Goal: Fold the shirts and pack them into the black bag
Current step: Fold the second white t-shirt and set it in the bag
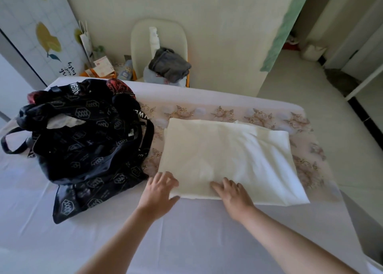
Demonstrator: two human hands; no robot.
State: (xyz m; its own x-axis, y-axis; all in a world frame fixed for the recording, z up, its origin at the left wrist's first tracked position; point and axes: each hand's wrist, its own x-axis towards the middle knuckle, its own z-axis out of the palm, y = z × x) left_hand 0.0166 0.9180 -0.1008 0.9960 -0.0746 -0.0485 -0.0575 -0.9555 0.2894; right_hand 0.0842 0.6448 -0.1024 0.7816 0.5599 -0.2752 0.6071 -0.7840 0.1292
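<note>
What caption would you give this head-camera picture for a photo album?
Left hand and right hand rest on the near edge of a folded cream shirt on a bed, black bag alongside.

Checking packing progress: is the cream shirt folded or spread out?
Folded: the shirt lies as a layered rectangle, no sleeves showing, left hand and right hand on its near edge.
</note>
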